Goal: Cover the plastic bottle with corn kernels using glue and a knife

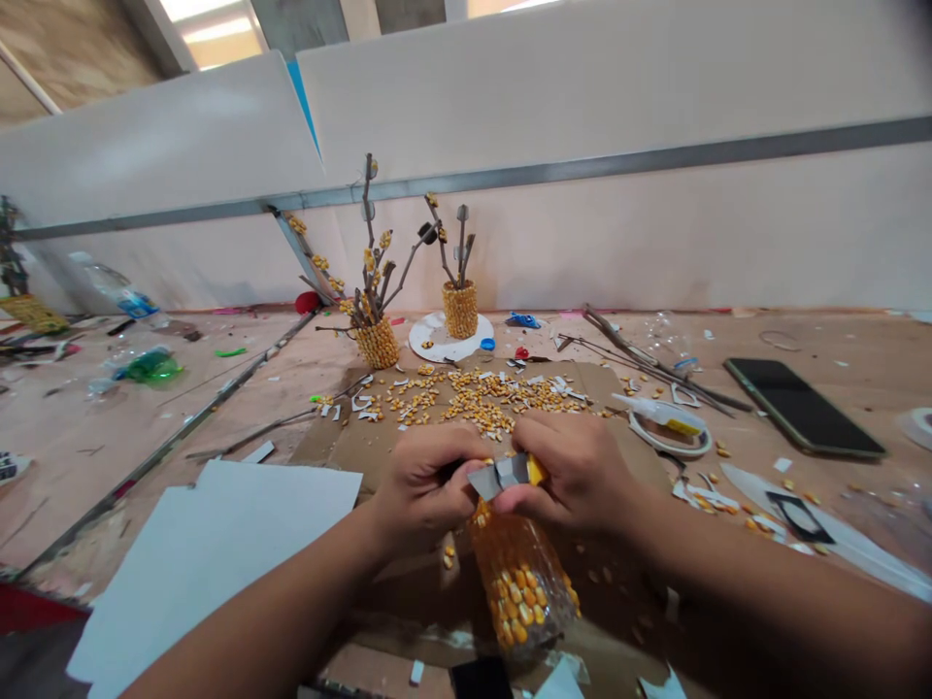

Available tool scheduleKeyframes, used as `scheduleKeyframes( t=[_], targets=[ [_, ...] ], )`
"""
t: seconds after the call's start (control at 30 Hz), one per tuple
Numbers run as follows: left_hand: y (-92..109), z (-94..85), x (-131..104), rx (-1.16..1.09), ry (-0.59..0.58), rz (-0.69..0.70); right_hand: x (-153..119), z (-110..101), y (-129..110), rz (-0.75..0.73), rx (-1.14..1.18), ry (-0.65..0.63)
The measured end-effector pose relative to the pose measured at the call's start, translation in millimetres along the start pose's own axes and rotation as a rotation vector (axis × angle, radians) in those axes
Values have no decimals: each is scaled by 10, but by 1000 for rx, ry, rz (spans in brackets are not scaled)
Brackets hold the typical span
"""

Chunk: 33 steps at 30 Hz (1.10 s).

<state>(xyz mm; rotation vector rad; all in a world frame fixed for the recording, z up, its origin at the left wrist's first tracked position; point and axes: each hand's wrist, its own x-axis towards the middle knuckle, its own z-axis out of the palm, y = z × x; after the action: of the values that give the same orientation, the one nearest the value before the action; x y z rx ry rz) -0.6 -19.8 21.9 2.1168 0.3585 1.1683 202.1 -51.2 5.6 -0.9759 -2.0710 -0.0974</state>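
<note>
My right hand point(575, 471) is closed around what looks like a utility knife point(514, 472), with a yellow body and a grey metal front. My left hand point(433, 481) has its fingers curled, thumb against the grey tip; what lies inside its fingers is hidden. Just below both hands is a clear plastic bottle point(520, 553), tilted, with yellow corn kernels point(518, 607) stuck around its lower part. Its upper end is covered by the hands. Loose corn kernels point(484, 393) are scattered on the cardboard sheet point(327, 442) beyond.
Two kernel-covered pots, one left point(377, 345) and one right point(460, 311), hold twigs at the back. White paper point(218, 553) lies left. On the right are a phone point(805, 406), a roll of tape point(670, 429), a glue bottle point(666, 416) and dry twigs point(655, 361).
</note>
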Motion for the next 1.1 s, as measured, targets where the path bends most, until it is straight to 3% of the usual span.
scheduleKeyframes(
  t=[0.2,0.37,0.47,0.57,0.73,0.87,1.0,1.1],
  targets=[
    [20,19,-44,-134,-12,14,37,-32,248,257,66,116],
    [-1,-37,25,-9,-39,-137,122,-142,218,255,260,110],
    [-13,-67,52,67,-76,-206,153,-189,72,181,434,35],
    [-34,-80,54,93,-114,-214,152,-199,34,12,514,30],
    [-54,-72,44,76,-181,-258,128,-202,135,-138,476,35],
    [-53,-55,47,49,-231,-330,127,-282,178,-181,334,-80],
    [-77,-120,90,104,-234,-374,180,-420,238,10,392,-195],
    [-103,-252,147,136,-332,-499,230,-516,304,285,505,-469]
  ],
)
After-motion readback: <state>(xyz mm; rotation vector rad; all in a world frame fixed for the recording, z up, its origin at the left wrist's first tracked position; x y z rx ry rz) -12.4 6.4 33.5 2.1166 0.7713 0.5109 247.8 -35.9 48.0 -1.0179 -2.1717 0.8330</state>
